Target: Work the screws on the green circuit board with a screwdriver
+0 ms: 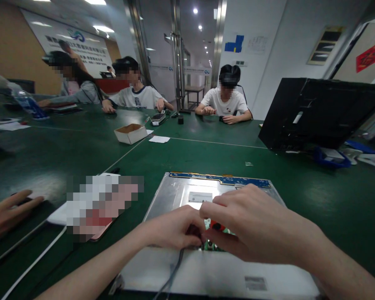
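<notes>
The silver back of a flat display panel [162, 200] lies in front of me, with a narrow blue circuit strip [200, 178] along its far edge. Near its middle, a green circuit board [213, 246] shows between my hands. My left hand [178, 229] is closed at the board's left side, and a dark thin cable [176, 268] runs out from under its fingers toward me. My right hand [243, 221] curls over the board around a red and black tool handle [217, 225], perhaps a screwdriver; its tip is hidden.
Left of the panel lie a pink phone-like item [104, 229] and white cables [34, 262]. Another person's hand [11, 214] rests at the left edge. Beyond are an open white box [130, 135], paper [159, 139], a large black monitor [318, 112] and several seated people.
</notes>
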A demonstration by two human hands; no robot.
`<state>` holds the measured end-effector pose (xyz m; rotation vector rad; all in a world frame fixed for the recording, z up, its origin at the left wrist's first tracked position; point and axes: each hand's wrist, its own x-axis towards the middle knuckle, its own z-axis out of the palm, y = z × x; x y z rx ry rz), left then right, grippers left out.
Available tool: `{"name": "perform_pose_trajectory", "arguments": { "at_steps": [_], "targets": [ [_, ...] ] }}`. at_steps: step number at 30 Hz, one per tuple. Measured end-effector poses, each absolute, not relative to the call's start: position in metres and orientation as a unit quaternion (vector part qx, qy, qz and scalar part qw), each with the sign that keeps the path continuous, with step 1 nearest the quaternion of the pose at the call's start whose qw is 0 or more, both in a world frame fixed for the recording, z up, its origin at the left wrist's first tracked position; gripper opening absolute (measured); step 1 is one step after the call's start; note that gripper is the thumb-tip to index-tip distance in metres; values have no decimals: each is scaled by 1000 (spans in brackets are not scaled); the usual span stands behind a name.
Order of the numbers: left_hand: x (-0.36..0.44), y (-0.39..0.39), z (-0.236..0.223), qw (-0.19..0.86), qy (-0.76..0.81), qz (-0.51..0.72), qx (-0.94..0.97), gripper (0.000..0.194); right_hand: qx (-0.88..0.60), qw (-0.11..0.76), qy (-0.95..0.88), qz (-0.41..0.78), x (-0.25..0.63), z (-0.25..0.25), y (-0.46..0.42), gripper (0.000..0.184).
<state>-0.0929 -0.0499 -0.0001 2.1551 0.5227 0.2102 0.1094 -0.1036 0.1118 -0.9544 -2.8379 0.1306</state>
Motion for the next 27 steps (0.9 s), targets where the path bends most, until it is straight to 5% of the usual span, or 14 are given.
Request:
{"name": "perform_pose_trajectory", "arguments": {
  "at_steps": [27],
  "targets": [
    [-94, -48, 1, 433, 219, 56, 873, 11, -301, 80, -948, 66, 111, 113, -105, 12]
  ]
}}
